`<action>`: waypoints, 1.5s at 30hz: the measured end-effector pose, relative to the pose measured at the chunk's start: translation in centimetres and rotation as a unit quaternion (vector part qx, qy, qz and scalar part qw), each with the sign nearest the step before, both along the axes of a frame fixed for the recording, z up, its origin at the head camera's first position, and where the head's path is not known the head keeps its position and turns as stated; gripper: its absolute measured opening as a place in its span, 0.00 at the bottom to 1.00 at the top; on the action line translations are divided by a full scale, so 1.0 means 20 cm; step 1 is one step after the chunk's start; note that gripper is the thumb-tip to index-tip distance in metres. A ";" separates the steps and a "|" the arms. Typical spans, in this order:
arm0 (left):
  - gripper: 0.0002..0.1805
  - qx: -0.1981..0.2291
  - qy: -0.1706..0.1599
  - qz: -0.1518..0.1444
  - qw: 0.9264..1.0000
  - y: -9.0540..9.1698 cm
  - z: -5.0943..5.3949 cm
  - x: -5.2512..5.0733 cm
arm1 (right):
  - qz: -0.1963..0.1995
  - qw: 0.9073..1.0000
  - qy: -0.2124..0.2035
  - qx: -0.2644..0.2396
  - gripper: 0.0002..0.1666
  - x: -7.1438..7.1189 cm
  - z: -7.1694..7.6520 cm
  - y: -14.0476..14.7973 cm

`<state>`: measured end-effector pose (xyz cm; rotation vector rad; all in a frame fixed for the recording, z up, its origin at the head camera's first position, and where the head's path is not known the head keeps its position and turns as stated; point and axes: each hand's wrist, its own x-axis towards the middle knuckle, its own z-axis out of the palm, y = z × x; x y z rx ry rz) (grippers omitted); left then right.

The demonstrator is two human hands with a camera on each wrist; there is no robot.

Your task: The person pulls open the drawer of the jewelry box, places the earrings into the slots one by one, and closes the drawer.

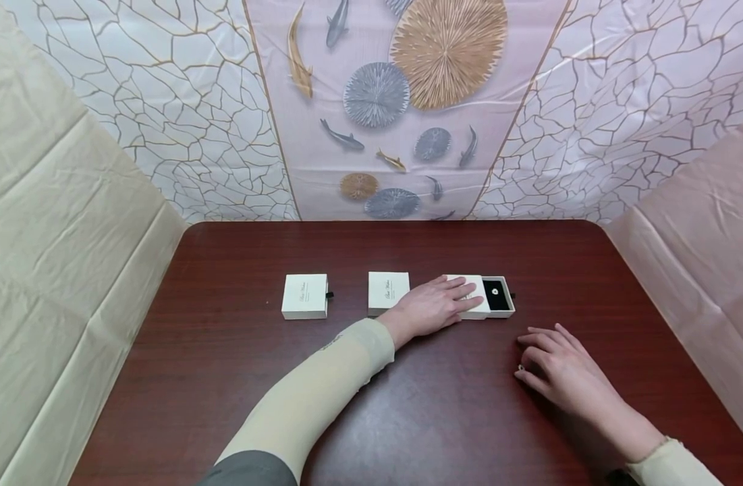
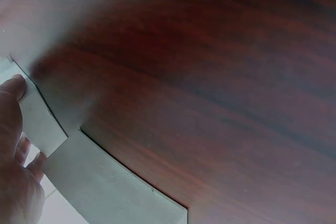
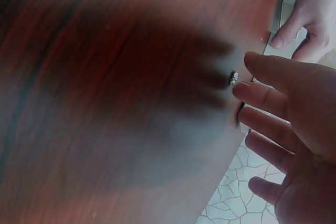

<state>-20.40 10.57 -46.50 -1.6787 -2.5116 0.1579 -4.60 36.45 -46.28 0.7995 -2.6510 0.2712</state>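
My left hand point(image 1: 430, 308) rests on the white sleeve point(image 1: 476, 314) of the rightmost small box, its fingers laid fairly straight over the top. In the left wrist view the thumb point(image 2: 17, 86) touches that box's side. Out of the sleeve's right end sticks a drawer point(image 1: 501, 314) with a black insert point(image 1: 491, 304), on which one small shiny stud point(image 1: 495, 292) sits. To the right and nearer, my right hand point(image 1: 562, 370) pinches a stud earring point(image 3: 233, 78) between thumb and forefinger, over the table. Its thin post shows in the right wrist view; the other fingers are apart.
Two more white boxes stand leftward in a row: a middle box point(image 1: 388, 290), partly behind my left wrist, and a left box point(image 1: 304, 295) with a black pull tab point(image 1: 330, 295). Patterned cloth point(image 1: 225, 115) hangs behind the dark red table point(image 1: 195, 378).
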 end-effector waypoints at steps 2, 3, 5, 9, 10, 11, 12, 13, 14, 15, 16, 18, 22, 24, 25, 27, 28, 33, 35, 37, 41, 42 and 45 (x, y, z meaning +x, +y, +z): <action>0.31 0.001 -0.002 0.001 1.000 0.00 0.00 0.00 | 0.008 1.000 0.006 0.003 0.11 0.00 0.00 0.00; 0.31 0.002 -0.002 0.001 1.000 0.00 0.00 0.00 | 0.012 1.000 0.009 0.003 0.12 0.00 -0.01 -0.01; 0.31 0.004 -0.002 0.001 1.000 0.00 0.00 0.00 | 0.017 1.000 0.015 0.005 0.13 -0.01 -0.01 -0.01; 0.31 0.000 -0.004 0.003 1.000 0.00 0.00 0.00 | 0.024 0.999 0.023 0.006 0.17 -0.01 -0.02 -0.01; 0.31 -0.002 -0.004 0.004 1.000 0.00 0.00 0.00 | 0.026 0.999 0.023 0.005 0.18 -0.01 -0.02 -0.01; 0.31 -0.003 -0.004 0.004 1.000 0.00 0.00 0.00 | 0.027 0.999 0.023 0.005 0.18 -0.01 -0.02 -0.02; 0.31 -0.004 -0.005 0.005 1.000 0.00 0.00 0.00 | 0.029 0.999 0.022 0.003 0.18 -0.02 -0.02 -0.02; 0.31 -0.004 -0.005 0.005 1.000 0.00 0.00 0.00 | 0.030 0.999 0.022 0.002 0.17 -0.02 -0.01 -0.02; 0.31 -0.004 -0.005 0.005 1.000 0.00 0.00 0.00 | 0.032 0.999 0.021 0.000 0.17 -0.02 -0.01 -0.03; 0.31 -0.004 -0.006 0.006 1.000 0.00 0.00 0.00 | 0.034 0.999 0.019 -0.002 0.17 -0.02 -0.01 -0.03; 0.31 -0.004 -0.006 0.006 1.000 0.00 0.00 0.00 | 0.036 0.999 0.017 -0.005 0.16 -0.03 -0.02 -0.03; 0.31 -0.002 -0.007 0.005 1.000 0.00 0.00 0.00 | 0.042 0.999 0.013 -0.013 0.14 -0.03 -0.02 -0.04; 0.31 0.000 -0.004 0.004 1.000 0.00 -0.01 0.00 | 0.053 0.998 0.008 -0.030 0.16 -0.05 -0.03 -0.05; 0.31 -0.001 -0.003 0.004 1.000 0.00 -0.01 0.00 | 0.057 0.998 0.006 -0.036 0.26 -0.05 -0.03 -0.06; 0.31 -0.001 -0.002 0.004 1.000 0.00 -0.01 0.00 | 0.058 0.998 0.005 -0.037 0.30 -0.06 -0.03 -0.06; 0.31 -0.003 -0.003 0.005 1.000 0.00 -0.01 0.00 | 0.060 0.997 0.001 -0.039 0.26 -0.06 -0.03 -0.08; 0.31 -0.004 -0.004 0.006 1.000 0.00 -0.01 0.00 | 0.061 0.997 -0.002 -0.039 0.21 -0.06 -0.03 -0.08; 0.31 -0.004 -0.010 0.008 1.000 0.00 -0.01 0.00 | 0.059 0.998 -0.012 -0.030 0.15 -0.08 -0.02 -0.10; 0.31 -0.002 -0.010 0.008 1.000 0.00 -0.01 0.00 | 0.056 0.998 -0.013 -0.027 0.16 -0.08 -0.02 -0.11; 0.31 -0.001 -0.009 0.007 1.000 -0.01 0.00 0.00 | 0.054 0.998 -0.013 -0.025 0.16 -0.08 -0.02 -0.11; 0.31 -0.003 -0.008 0.007 1.000 -0.01 0.00 0.00 | 0.053 0.998 -0.014 -0.023 0.17 -0.09 -0.02 -0.12; 0.31 -0.002 -0.007 0.006 1.000 -0.01 0.00 0.00 | 0.053 0.998 -0.015 -0.022 0.16 -0.09 -0.02 -0.12; 0.31 0.000 -0.004 0.004 1.000 -0.01 0.00 0.01 | 0.052 0.998 -0.017 -0.021 0.16 -0.10 -0.02 -0.12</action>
